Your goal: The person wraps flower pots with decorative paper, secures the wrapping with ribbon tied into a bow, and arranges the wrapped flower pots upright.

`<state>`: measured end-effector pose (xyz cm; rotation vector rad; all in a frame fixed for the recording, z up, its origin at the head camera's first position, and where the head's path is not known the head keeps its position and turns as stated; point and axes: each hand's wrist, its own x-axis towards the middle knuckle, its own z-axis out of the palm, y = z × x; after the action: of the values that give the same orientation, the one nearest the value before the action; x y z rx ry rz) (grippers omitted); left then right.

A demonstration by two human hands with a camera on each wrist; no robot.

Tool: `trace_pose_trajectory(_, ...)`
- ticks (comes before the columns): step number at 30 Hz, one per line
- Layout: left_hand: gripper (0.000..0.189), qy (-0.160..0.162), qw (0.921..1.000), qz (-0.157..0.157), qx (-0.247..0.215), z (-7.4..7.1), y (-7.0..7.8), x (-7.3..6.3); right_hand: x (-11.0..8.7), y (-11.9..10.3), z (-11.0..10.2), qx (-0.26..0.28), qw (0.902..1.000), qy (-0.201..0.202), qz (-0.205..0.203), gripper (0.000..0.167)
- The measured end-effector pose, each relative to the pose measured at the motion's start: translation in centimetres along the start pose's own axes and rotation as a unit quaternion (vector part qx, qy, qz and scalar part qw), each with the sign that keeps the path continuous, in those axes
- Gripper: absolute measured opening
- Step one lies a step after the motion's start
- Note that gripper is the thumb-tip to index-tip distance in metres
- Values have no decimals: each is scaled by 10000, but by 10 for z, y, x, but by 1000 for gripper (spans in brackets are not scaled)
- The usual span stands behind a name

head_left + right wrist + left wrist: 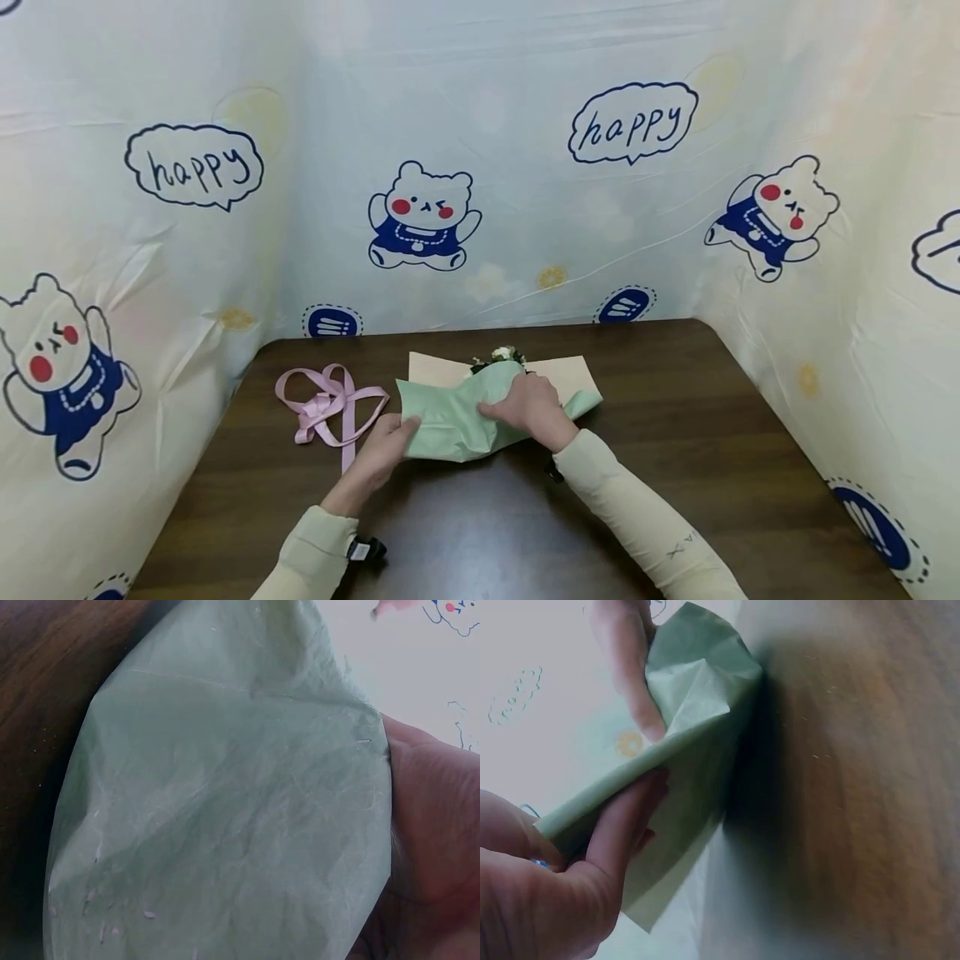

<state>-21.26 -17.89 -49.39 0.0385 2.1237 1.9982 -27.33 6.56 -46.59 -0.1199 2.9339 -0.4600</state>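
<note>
Green wrapping paper [448,423] lies folded over a cream sheet [435,369], with white flowers and dark leaves [504,355] showing at its far edge. At the paper's left end my left hand [385,450] pinches the edge; in the left wrist view its fingers lie under the sheet. My right hand [534,408] holds the folded paper near the flowers, its thumb on the near face. Green paper [225,802] fills most of the right wrist view, hiding the right fingers there. The stems are hidden.
A loose heap of pink ribbon [324,408] lies left of the paper, one tail running toward my left hand. Everything rests on a dark brown wooden table [697,467]. A pale printed cloth [525,233] hangs around its back and sides.
</note>
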Motion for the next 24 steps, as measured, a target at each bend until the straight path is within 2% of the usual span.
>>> trace_pose_trajectory(5, 36, 100, 9999, 83, 31, 11, 13, -2, 2, 0, 5, -96, 9999, 44, 38, 67)
trace_pose_trajectory(10, 34, 424, 9989, 167, 90, 28, 23, -3, 2, 0, 6, -146, 9996, 189, 128, 73)
trace_pose_trajectory(13, 35, 584, 9977, 333, 131, 35, 26, -3, 2, -1, 5, -147, 9996, 184, 148, 73)
trace_pose_trajectory(17, 37, 620, 9954, 701, 190, 42, 20, -5, 1, -2, 4, -98, 9997, 113, 178, 70)
trace_pose_trajectory(19, 39, 640, 9949, 754, 218, 45, 13, -6, 1, -2, 3, -105, 9997, 88, 189, 69)
trace_pose_trajectory(21, 39, 658, 9954, 686, 133, 49, 5, -7, 1, -2, 3, -126, 9997, 83, 180, 69)
trace_pose_trajectory(24, 45, 689, 9966, 350, -283, 55, -5, -6, 1, -2, 3, -160, 9997, 106, 172, 71)
